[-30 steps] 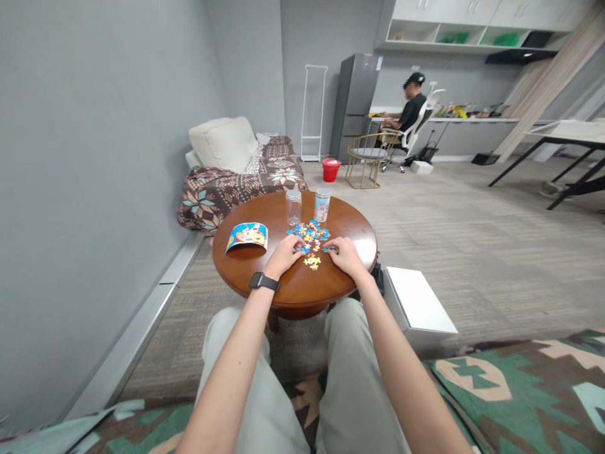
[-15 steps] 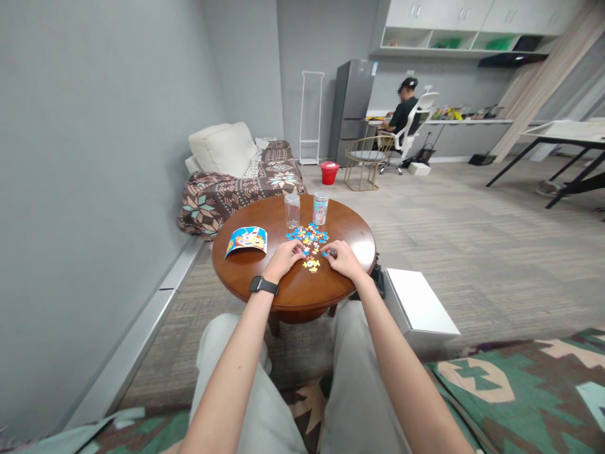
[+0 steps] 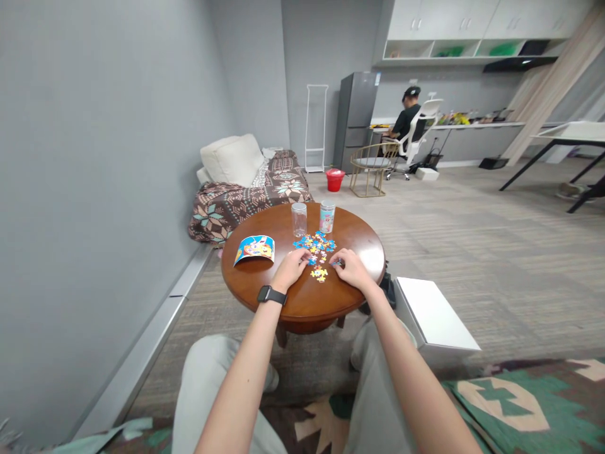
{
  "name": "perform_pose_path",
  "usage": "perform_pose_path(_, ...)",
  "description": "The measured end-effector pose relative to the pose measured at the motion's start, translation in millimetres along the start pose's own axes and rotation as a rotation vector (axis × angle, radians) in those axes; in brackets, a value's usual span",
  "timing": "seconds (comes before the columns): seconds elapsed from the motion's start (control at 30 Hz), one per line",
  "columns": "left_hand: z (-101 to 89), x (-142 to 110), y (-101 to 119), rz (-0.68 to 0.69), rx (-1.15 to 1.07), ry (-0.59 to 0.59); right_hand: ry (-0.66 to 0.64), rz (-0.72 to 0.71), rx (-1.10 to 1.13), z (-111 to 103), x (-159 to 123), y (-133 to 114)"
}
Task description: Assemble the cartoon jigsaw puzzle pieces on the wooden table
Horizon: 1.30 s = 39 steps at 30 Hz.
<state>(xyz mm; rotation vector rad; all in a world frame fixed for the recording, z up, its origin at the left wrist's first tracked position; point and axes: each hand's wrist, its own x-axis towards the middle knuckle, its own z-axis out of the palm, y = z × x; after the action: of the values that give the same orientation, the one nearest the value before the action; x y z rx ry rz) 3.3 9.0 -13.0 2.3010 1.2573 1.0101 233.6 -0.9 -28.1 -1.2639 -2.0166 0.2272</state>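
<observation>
The puzzle pieces [image 3: 317, 241] are small, interlocking-shaped and mostly blue, with yellow, white and pink bits, lying flat in a loose heap just beyond your hands on the round table [image 3: 265, 287]; a small, mostly yellow cluster [image 3: 319, 273] lies between your hands, nearer you. Your left hand [image 3: 293, 265] curls its fingers beside blue pieces; your right hand [image 3: 347, 266] bends its fingers at another. You cannot tell whether either grips. Compared with the earlier frame, your knees are wider apart.
</observation>
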Motion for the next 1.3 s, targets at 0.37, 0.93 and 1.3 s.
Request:
perform_pose_path(0.37, 1.0, -1.7, -1.1, 0.008, 0.044, -0.002, 0.066, -0.063, 0.13, 2.4, -1.1, 6.7)
perform_pose_path(0.93, -0.3, -2.5, 1.0, -0.006, 0.08, -0.035, 0.073, -0.048, 0.213, 3.9, -0.6, 6.2)
perform_pose_path(1.3, -0.8, -2.2, 2.4, -0.02, 0.134, -0.04, 0.046, -0.019, 0.242, 4.2, -1.3, 3.5)
